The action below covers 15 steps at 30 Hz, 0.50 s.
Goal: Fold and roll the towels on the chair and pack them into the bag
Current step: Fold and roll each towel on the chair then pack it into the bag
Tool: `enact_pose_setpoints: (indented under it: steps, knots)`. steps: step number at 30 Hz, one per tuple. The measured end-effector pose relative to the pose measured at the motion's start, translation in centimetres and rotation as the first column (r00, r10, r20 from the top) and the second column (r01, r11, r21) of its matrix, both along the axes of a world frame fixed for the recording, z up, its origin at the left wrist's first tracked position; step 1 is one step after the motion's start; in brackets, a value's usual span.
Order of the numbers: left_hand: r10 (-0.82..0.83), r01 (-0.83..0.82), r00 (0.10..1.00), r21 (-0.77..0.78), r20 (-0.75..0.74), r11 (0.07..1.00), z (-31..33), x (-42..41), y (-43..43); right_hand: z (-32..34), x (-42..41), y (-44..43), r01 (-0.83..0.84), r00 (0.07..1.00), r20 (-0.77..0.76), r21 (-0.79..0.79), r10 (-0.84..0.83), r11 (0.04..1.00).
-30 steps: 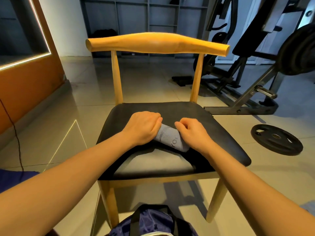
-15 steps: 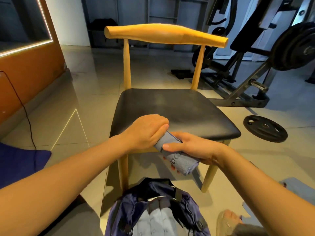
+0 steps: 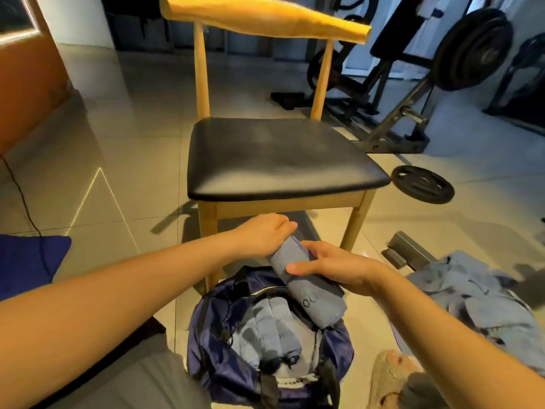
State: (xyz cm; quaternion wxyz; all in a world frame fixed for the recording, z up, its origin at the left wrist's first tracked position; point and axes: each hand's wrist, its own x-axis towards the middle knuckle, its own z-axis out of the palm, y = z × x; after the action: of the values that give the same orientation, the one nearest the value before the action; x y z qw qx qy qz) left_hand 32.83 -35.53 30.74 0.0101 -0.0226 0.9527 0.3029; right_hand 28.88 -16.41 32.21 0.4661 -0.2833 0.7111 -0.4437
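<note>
Left grip (image 3: 262, 236) and right grip (image 3: 333, 268) both grasp a rolled towel (image 3: 312, 299). Likely the packing step: next, lower it into the bag (image 3: 206, 329) just beneath.

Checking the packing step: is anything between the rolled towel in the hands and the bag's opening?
Nothing visible. The left hand and right hand hold the towel over the open bag, its lower end at the rim. Packed towels lie inside, left of that end.
</note>
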Motion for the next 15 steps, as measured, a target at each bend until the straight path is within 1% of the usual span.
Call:
enact_pose_setpoints:
  steps: [2,5,8,10,13,15]
  knots:
    - [-0.018,0.02,0.999,-0.046,0.037,0.999,-1.6,-0.8,0.4,-1.8,-0.2,0.5,0.069,0.998,0.008,-0.004,-0.069,0.998]
    - [-0.039,0.043,0.996,-0.056,0.075,0.997,-4.2,-2.0,1.2,-4.8,-0.9,1.6,0.149,0.988,-0.028,-0.005,-0.149,0.989]
    - [-0.101,0.112,0.979,-0.056,0.177,0.992,-7.5,-3.6,2.0,-8.7,-1.5,2.8,0.218,0.976,-0.033,0.042,-0.217,0.975]
    - [-0.14,0.165,0.959,-0.084,0.248,0.983,-10.0,-5.0,1.9,-11.8,-1.6,3.9,0.25,0.968,-0.019,0.119,-0.25,0.961]
    - [-0.174,0.248,0.925,-0.19,0.337,0.95,-13.9,-6.8,1.7,-16.9,-1.4,5.6,0.276,0.961,-0.081,0.285,-0.263,0.918]
    - [-0.194,0.299,0.908,-0.25,0.372,0.921,-16.3,-7.6,1.7,-19.7,-1.2,6.3,0.323,0.946,-0.119,0.359,-0.3,0.876]
